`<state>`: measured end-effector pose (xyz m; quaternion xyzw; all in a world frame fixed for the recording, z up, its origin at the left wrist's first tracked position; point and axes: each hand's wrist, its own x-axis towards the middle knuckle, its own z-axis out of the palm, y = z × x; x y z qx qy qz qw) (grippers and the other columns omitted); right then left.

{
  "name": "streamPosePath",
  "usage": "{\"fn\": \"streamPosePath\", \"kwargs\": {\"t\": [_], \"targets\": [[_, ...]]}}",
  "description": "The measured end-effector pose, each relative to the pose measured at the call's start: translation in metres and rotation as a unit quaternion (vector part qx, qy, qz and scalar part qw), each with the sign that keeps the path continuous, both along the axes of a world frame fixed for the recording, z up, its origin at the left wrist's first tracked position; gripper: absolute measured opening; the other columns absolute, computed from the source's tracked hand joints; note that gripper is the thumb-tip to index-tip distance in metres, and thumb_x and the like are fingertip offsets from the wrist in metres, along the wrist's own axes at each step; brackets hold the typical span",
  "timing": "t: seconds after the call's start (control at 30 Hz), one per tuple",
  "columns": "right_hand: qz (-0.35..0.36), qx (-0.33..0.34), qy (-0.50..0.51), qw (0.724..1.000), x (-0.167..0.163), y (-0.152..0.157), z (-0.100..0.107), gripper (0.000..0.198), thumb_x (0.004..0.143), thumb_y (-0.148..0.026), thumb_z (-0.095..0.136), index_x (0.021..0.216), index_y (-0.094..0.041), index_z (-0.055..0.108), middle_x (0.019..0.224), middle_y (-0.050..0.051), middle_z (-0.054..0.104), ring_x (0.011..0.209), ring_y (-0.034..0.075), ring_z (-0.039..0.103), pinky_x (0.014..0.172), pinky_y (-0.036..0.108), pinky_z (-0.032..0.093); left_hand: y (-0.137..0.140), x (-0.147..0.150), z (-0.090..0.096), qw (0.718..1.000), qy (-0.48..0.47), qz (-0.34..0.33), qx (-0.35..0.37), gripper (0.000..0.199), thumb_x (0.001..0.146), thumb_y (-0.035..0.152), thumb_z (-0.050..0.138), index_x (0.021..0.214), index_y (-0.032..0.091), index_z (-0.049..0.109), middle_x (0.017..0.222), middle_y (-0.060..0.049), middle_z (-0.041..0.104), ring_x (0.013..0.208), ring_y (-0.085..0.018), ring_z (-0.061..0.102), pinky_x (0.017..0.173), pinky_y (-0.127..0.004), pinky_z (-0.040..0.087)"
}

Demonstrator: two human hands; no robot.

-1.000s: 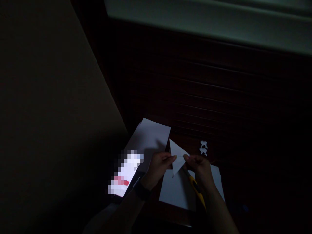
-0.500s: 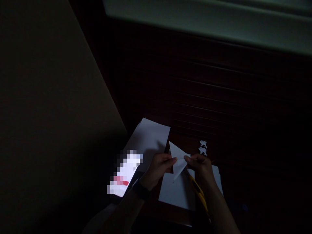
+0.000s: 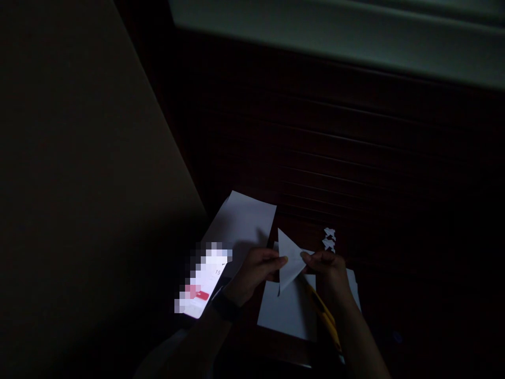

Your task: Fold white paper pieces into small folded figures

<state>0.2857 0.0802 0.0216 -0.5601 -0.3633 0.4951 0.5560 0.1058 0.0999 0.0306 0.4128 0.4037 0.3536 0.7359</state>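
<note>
A white sheet of paper folded into a triangle [image 3: 290, 258] is held up between my two hands. My left hand [image 3: 262, 267] pinches its left edge between thumb and fingers, with a dark band on the wrist. At the right-hand corner, my right hand [image 3: 325, 266] is closed on the paper, thumb on top. Below the paper lies a white sheet [image 3: 286, 310] on the dark table. A yellow tool [image 3: 323, 316], seemingly a utility knife, lies across that sheet's right side, partly hidden by my right arm.
Larger white sheets [image 3: 246, 221] lie at the back left. A lit phone [image 3: 203, 292], its screen partly blurred out, stands at the left. Small folded paper pieces [image 3: 329, 239] sit behind my right hand. More white paper [image 3: 353, 287] shows beyond my right wrist. The surroundings are very dark.
The folded paper has turned slightly, its left edge now nearer upright, and both hands have shifted a little to the right. Both keep their hold.
</note>
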Motion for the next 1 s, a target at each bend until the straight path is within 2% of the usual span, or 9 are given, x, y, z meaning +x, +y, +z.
{"fn": "streamPosePath", "kwargs": {"t": [0.1, 0.3, 0.5, 0.67, 0.73, 0.8, 0.9, 1.0], "targets": [[-0.001, 0.015, -0.031, 0.999, 0.003, -0.001, -0.005, 0.028, 0.062, -0.041, 0.072, 0.051, -0.017, 0.063, 0.05, 0.004, 0.062, 0.05, 0.018, 0.058, 0.052, 0.03, 0.046, -0.001, 0.003, -0.001, 1.0, 0.002, 0.018, 0.004, 0.028, 0.069, 0.037, 0.068, 0.082, 0.012, 0.066, 0.083, -0.009, 0.067, 0.073, -0.02, 0.064, 0.06, -0.028, 0.051], [-0.018, 0.028, -0.063, 0.997, 0.003, 0.001, -0.013, 0.032, 0.063, -0.045, 0.07, 0.051, -0.017, 0.063, 0.049, 0.004, 0.062, 0.048, 0.017, 0.057, 0.051, 0.03, 0.045, -0.001, 0.008, 0.003, 0.998, 0.033, 0.032, 0.032, 0.033, 0.071, 0.044, 0.063, 0.075, 0.012, 0.065, 0.071, -0.006, 0.066, 0.063, -0.016, 0.062, 0.051, -0.023, 0.047], [-0.04, 0.017, -0.048, 0.998, -0.001, 0.001, -0.016, 0.028, 0.065, -0.038, 0.072, 0.051, -0.016, 0.061, 0.048, 0.001, 0.06, 0.047, 0.015, 0.055, 0.053, 0.029, 0.045, -0.003, 0.017, -0.001, 0.998, -0.007, 0.04, 0.053, 0.035, 0.062, 0.031, 0.074, 0.091, 0.014, 0.064, 0.089, -0.009, 0.068, 0.076, -0.019, 0.065, 0.065, -0.026, 0.05], [-0.029, 0.013, -0.056, 0.998, -0.005, -0.002, -0.011, 0.03, 0.068, -0.038, 0.069, 0.051, -0.015, 0.06, 0.049, 0.002, 0.06, 0.048, 0.015, 0.055, 0.053, 0.028, 0.046, -0.002, 0.022, -0.012, 0.996, 0.006, 0.081, 0.029, 0.033, 0.062, 0.031, 0.074, 0.086, 0.011, 0.064, 0.085, -0.011, 0.07, 0.071, -0.021, 0.066, 0.062, -0.029, 0.05], [-0.027, 0.016, -0.047, 0.998, -0.006, -0.002, -0.01, 0.027, 0.069, -0.038, 0.069, 0.056, -0.015, 0.063, 0.052, 0.002, 0.061, 0.05, 0.015, 0.056, 0.054, 0.028, 0.046, -0.002, 0.021, -0.014, 0.996, 0.01, 0.082, 0.031, 0.032, 0.063, 0.033, 0.073, 0.085, 0.011, 0.065, 0.085, -0.012, 0.07, 0.071, -0.022, 0.066, 0.062, -0.03, 0.05], [-0.022, 0.022, -0.037, 0.999, -0.007, -0.001, -0.009, 0.022, 0.068, -0.036, 0.07, 0.069, -0.015, 0.067, 0.059, 0.002, 0.064, 0.055, 0.016, 0.059, 0.057, 0.029, 0.048, -0.001, 0.02, -0.015, 0.996, 0.012, 0.079, 0.035, 0.031, 0.065, 0.034, 0.072, 0.084, 0.01, 0.066, 0.085, -0.012, 0.07, 0.072, -0.022, 0.066, 0.062, -0.03, 0.05], [-0.015, 0.026, -0.032, 0.999, -0.009, -0.001, -0.008, 0.029, 0.068, -0.033, 0.071, 0.09, -0.016, 0.068, 0.063, 0.002, 0.067, 0.059, 0.018, 0.061, 0.059, 0.03, 0.049, 0.0, 0.02, -0.016, 0.997, 0.002, 0.072, 0.035, 0.03, 0.066, 0.033, 0.071, 0.085, 0.01, 0.066, 0.086, -0.012, 0.07, 0.071, -0.021, 0.065, 0.062, -0.029, 0.049], [-0.025, 0.027, -0.053, 0.998, -0.01, -0.001, -0.009, 0.026, 0.069, -0.033, 0.07, 0.09, -0.017, 0.07, 0.073, 0.004, 0.07, 0.066, 0.02, 0.064, 0.063, 0.031, 0.05, 0.0, 0.021, -0.015, 0.997, -0.001, 0.068, 0.036, 0.03, 0.066, 0.031, 0.071, 0.087, 0.01, 0.066, 0.087, -0.012, 0.07, 0.073, -0.021, 0.065, 0.063, -0.029, 0.049]]}}
